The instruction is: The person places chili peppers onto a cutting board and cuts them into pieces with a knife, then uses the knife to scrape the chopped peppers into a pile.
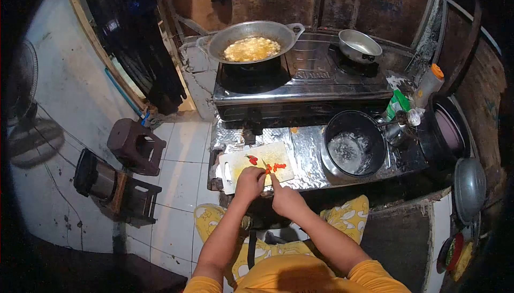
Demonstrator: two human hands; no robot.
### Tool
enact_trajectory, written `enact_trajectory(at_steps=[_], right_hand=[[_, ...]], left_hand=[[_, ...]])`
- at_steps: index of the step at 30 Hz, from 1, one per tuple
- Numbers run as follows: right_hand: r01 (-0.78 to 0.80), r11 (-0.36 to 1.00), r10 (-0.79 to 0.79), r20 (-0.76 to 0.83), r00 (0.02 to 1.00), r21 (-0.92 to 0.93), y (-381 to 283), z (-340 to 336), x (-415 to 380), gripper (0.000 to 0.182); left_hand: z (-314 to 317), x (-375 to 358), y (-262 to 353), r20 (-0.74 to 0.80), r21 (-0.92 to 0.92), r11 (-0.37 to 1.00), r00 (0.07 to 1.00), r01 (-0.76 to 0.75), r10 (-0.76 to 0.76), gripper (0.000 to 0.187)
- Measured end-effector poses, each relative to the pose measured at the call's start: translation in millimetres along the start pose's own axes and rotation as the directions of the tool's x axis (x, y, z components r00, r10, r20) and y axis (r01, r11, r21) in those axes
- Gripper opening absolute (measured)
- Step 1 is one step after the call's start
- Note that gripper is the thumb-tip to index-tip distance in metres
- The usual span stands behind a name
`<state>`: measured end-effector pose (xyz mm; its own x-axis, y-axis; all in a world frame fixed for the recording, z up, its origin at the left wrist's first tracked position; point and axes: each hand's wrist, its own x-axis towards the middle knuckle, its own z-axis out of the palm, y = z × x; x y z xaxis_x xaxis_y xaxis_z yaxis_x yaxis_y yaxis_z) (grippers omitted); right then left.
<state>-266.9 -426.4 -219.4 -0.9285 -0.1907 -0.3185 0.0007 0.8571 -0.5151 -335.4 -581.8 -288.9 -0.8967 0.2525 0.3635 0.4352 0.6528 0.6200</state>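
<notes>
A white cutting board (235,162) lies on the foil-covered counter, just in front of me. My left hand (250,184) is closed at its near part, its fingertips pressed on a red chili piece. My right hand (287,201) is closed round a small knife (264,162), whose thin blade points away over the board beside the left fingertips. Cut red chili pieces (279,166) lie right of the blade, and more red chilies (252,160) lie beyond my left hand. The knife's handle is mostly hidden by my right hand.
A wok (212,47) of bubbling oil and food stands on the stove's (305,90) left burner, a small pan (361,46) on the right one. Right of the board is a dark pot (327,148) with white residue. Stools (136,146) stand at the left.
</notes>
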Motion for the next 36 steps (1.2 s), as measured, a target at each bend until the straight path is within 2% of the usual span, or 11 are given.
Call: enact_trajectory(at_steps=[6,11,15,16,18,21,25,27,36], right_hand=[[0.003,1.000,-0.003,-0.018,1.000,0.014,17,25,2,0.077],[0.037,0.998,-0.044,-0.163,0.986,-0.045,29,55,10,0.077],[0.042,0.998,-0.050,-0.191,0.980,-0.048,21,48,14,0.077],[0.022,0.999,-0.026,-0.173,0.984,-0.023,21,46,17,0.077],[0.011,1.000,-0.011,-0.154,0.988,-0.003,17,36,20,0.077],[-0.019,1.000,0.019,-0.002,1.000,0.025,1,-4,12,0.073],[-0.003,1.000,0.003,0.024,1.000,-0.010,-5,-13,6,0.073],[-0.031,0.998,0.033,0.045,0.998,-0.050,-4,-10,5,0.078],[-0.009,1.000,0.010,0.029,1.000,-0.025,7,9,1,0.079]], left_hand=[[2,2,0,0.002,0.001,1.000,1.000,-0.020,0.020,0.012],[-2,4,5,0.022,-0.049,0.999,1.000,0.011,-0.010,0.011],[-3,-1,6,-0.004,-0.063,0.998,1.000,-0.027,0.026,0.011],[-4,-2,5,-0.010,-0.058,0.998,0.999,-0.031,0.031,0.011],[-2,-4,4,-0.013,-0.068,0.996,0.998,0.062,-0.063,0.010],[-4,-5,4,-0.031,-0.063,0.998,0.999,0.025,-0.027,0.011],[-3,-4,0,-0.004,-0.031,0.999,1.000,0.026,-0.026,0.017],[-2,-2,-1,-0.003,-0.020,1.000,1.000,0.021,-0.021,0.016],[1,3,-7,0.000,-0.005,1.000,1.000,0.003,-0.003,0.012]])
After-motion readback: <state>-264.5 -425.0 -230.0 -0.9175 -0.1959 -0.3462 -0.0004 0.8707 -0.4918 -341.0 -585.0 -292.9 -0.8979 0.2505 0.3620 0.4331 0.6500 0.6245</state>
